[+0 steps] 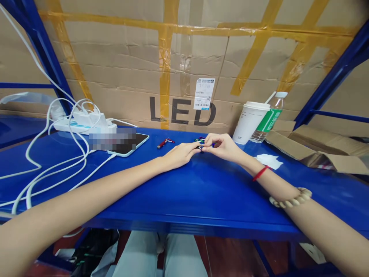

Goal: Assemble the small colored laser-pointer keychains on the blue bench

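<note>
Where left hand (180,154) meets right hand (223,147), small part (201,147) pinched

Both sets of fingertips grip it, low over the desk (184,192). Coloured pieces (205,140) at its 12 o'clock, red pen-like item (165,143) at 10, cup (250,121) at 2.

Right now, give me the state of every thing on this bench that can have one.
left hand, resting on the bench, fingertips at the small coloured pieces
right hand, curled over those pieces
red keyring piece, lying loose
phone, screen dark, cable plugged in
power strip, chargers plugged in
paper cup, upright, lid on
water bottle, upright, capped
cardboard box, flaps open
</note>
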A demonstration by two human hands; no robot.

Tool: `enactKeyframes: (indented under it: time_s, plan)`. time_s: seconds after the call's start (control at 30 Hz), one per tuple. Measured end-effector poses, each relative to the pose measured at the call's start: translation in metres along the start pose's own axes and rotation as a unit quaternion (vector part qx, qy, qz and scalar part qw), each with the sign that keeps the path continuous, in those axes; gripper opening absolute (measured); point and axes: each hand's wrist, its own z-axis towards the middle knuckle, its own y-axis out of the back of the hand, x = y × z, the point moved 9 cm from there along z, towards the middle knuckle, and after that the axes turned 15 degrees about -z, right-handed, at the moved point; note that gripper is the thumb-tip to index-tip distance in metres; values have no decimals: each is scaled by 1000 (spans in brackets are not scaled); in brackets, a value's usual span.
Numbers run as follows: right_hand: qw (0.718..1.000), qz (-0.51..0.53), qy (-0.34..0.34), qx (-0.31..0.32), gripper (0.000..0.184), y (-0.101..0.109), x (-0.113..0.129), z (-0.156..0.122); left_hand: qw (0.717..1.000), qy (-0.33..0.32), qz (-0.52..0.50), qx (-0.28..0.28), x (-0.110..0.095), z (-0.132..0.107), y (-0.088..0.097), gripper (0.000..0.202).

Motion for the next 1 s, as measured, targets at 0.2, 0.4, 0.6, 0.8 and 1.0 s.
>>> enactKeyframes:
  time_s: [0.2, 0.4, 0.6, 0.8, 1.0]
  plan:
    - [1000, -19, -9, -21, 33, 4, 6, 0, 999, -23, 5, -45, -8, -2, 8, 28]
    - [998, -24, -35, -42, 33, 5, 3, 0, 998, -16, 16, -64, -7, -2, 10, 26]
    - [998, -27, -41, -44, 33, 3, 0, 0, 998, -4, 29, -63, -3, -1, 10, 27]
    - [998, -9, -52, -36, 35, 0, -4, 0, 998, 4, 41, -57, -1, -1, 10, 30]
    - [996, 26, -79, -7, 36, -5, -9, -1, 998, 6, 43, -44, 2, 0, 7, 31]
